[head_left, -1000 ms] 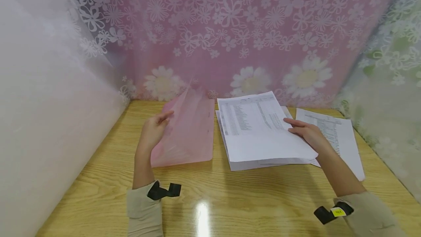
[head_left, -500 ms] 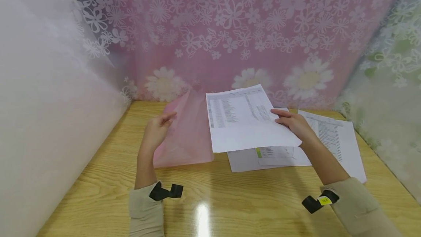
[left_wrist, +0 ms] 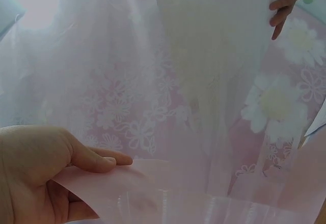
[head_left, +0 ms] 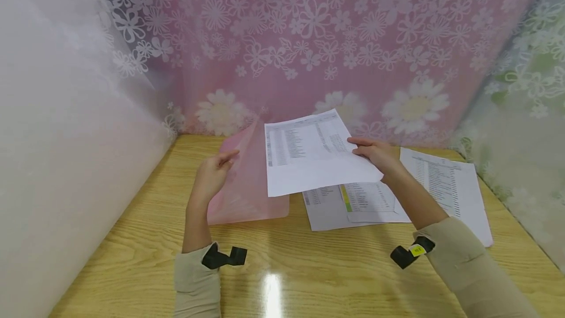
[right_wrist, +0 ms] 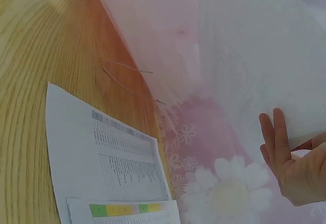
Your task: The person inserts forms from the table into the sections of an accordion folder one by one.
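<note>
A pink see-through plastic folder [head_left: 240, 200] lies on the left of the table, its cover lifted. My left hand [head_left: 209, 176] pinches the cover's left edge between thumb and fingers; the left wrist view shows this hand [left_wrist: 51, 170] with the thumb on top of the film. Between the fingers and thumb of my right hand [head_left: 380, 160] is the right edge of a printed sheet of paper [head_left: 304, 173]. The sheet hangs above the table, its left part overlapping the folder in the head view. In the right wrist view the hand [right_wrist: 300, 175] grips the sheet's edge.
More printed sheets [head_left: 326, 220] lie at the middle right, one with a green and yellow strip. Another printed page [head_left: 468, 195] rests further right. A pink flowered curtain [head_left: 282, 63] closes the back, and a pale wall [head_left: 79, 112] stands to the left.
My right hand has lifted the printed sheet off the other sheets and carried it left over the folder. The left hand keeps its pinch on the folder's cover, nearly still.
</note>
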{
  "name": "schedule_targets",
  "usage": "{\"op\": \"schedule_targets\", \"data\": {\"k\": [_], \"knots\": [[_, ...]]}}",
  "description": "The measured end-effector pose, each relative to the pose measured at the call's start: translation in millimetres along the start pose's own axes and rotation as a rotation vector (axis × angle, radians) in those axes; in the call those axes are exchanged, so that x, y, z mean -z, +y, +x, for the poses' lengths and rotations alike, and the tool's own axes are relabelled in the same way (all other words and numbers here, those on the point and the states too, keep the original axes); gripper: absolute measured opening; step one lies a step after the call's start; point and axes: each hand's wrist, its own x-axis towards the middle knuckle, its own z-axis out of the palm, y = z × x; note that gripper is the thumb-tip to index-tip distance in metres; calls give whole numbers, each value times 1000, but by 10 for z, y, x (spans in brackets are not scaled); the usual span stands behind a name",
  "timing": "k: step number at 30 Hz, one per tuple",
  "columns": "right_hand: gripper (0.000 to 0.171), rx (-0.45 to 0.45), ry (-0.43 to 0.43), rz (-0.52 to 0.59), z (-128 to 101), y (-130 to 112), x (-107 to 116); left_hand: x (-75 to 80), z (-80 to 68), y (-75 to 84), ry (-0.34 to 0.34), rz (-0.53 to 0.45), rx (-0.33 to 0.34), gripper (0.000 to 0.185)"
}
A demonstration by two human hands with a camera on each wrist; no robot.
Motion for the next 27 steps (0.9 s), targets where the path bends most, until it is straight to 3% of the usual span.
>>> {"op": "schedule_targets", "data": {"k": [10,16,27], "knots": [[47,1,-7,-107,187,-97,-175,-40,21,12,19,53,-15,30],[46,28,29,-215,296,-191,-265,-59,26,13,-2,40,-2,31],[44,121,136,-304,416,-231,-499,-58,16,49,-13,20,-4,31]]}}
